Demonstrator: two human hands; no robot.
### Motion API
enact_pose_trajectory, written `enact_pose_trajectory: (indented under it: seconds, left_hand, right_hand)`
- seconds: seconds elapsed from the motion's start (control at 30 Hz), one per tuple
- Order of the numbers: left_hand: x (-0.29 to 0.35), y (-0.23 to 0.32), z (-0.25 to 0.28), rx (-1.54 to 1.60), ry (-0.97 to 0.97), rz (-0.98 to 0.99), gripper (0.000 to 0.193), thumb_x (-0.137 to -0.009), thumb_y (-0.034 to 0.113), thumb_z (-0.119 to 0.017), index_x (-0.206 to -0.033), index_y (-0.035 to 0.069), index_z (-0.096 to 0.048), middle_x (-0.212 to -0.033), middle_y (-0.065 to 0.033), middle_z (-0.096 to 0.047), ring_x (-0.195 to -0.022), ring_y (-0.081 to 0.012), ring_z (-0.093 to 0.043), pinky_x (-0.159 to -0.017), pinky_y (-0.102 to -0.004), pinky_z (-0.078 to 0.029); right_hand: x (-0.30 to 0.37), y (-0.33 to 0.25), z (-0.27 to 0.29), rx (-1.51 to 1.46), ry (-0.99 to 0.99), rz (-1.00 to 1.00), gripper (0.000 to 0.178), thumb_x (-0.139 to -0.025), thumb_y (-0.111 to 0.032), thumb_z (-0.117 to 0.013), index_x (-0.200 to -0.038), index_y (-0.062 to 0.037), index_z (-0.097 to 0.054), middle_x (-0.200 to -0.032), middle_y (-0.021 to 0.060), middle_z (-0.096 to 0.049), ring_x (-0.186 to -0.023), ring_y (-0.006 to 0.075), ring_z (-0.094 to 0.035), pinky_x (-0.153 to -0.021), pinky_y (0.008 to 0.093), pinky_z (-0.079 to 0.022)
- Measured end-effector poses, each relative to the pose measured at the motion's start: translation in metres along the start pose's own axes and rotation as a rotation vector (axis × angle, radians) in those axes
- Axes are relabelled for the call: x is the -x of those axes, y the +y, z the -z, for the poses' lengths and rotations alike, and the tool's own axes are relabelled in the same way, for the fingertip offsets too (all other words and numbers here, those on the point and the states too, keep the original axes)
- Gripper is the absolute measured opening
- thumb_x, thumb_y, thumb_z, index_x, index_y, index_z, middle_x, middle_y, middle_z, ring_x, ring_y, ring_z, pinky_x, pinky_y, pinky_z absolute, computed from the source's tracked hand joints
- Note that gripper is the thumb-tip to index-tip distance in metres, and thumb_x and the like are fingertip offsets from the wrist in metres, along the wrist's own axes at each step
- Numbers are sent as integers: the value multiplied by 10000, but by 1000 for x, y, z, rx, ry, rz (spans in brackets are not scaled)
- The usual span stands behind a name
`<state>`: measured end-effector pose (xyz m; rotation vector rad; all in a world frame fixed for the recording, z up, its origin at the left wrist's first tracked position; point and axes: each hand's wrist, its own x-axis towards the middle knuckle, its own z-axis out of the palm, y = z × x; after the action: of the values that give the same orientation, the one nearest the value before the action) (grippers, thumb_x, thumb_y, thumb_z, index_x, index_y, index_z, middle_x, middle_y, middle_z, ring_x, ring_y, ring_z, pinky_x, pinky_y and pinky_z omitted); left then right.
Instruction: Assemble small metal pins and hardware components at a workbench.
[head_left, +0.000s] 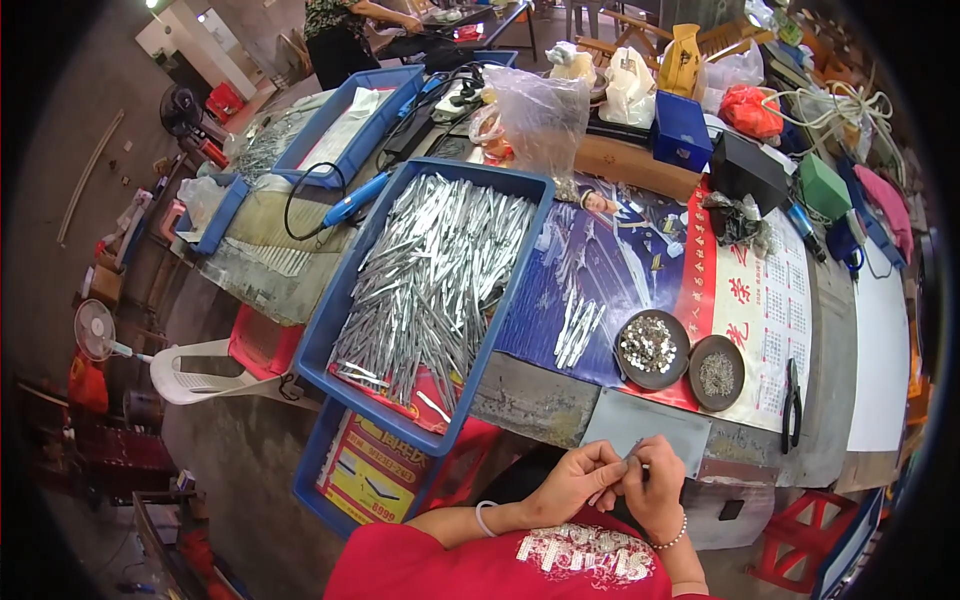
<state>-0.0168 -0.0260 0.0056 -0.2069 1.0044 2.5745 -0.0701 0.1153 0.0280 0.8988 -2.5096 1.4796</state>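
Observation:
My left hand [580, 478] and my right hand [655, 488] meet close to my chest, below the table edge. Together they pinch a small slim metal piece [636, 452], fingers closed around it. Just above them on the table lie a grey metal plate [645, 425], a dark round dish of small shiny metal parts [650, 348] and a second dish of tiny screws [717, 372]. A small bunch of silver strips [578, 330] rests on the blue poster.
A big blue tray [335, 330] heaped with silver metal strips fills the left of the table, a second blue tray [318, 470] under it. Black pliers [792, 400] lie at right. Boxes, bags and cables crowd the far side. Another person stands at the back.

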Motion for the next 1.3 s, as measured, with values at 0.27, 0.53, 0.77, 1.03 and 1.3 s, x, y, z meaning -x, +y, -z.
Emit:
enact_pose_trajectory:
  seconds: [0.27,0.53,0.77,1.03,1.3]
  left_hand:
    - [2,2,4,-9,13,66,191,-967,225,-510,-855,73,-486,-672,-5,-551,-543,-59,-522,-490,-179,-392]
    - [0,-4,9,29,34,34,183,-965,219,-518,-855,74,-497,-696,-2,-571,-547,-45,-531,-479,-165,-393]
    - [8,-4,5,17,22,62,150,-960,177,-520,-873,62,-480,-721,-54,-606,-545,-91,-560,-491,-198,-438]
    - [3,-5,-1,27,5,160,168,-969,191,-504,-857,69,-478,-695,-37,-602,-525,-78,-553,-493,-192,-449]
    - [0,-5,3,157,-52,169,159,-961,176,-520,-864,60,-471,-707,-63,-624,-513,-91,-573,-456,-182,-434]
  right_hand:
    - [1,-1,-2,-34,-18,-3,133,-737,50,-595,-807,-17,-503,-751,146,-551,-586,316,-551,-509,373,-449]
    - [2,-3,-6,-66,-34,-20,112,-775,81,-531,-820,-2,-470,-754,143,-519,-615,276,-519,-542,347,-418]
    - [6,3,8,-320,-197,-176,121,-791,69,-575,-847,-1,-494,-789,149,-544,-653,283,-546,-588,330,-453]
    - [12,4,10,-53,-119,5,176,-765,72,-592,-897,-5,-505,-836,172,-561,-652,334,-567,-548,372,-471]
    - [18,7,4,-268,-80,-98,119,-801,59,-590,-875,2,-516,-826,147,-550,-698,275,-569,-617,329,-476]
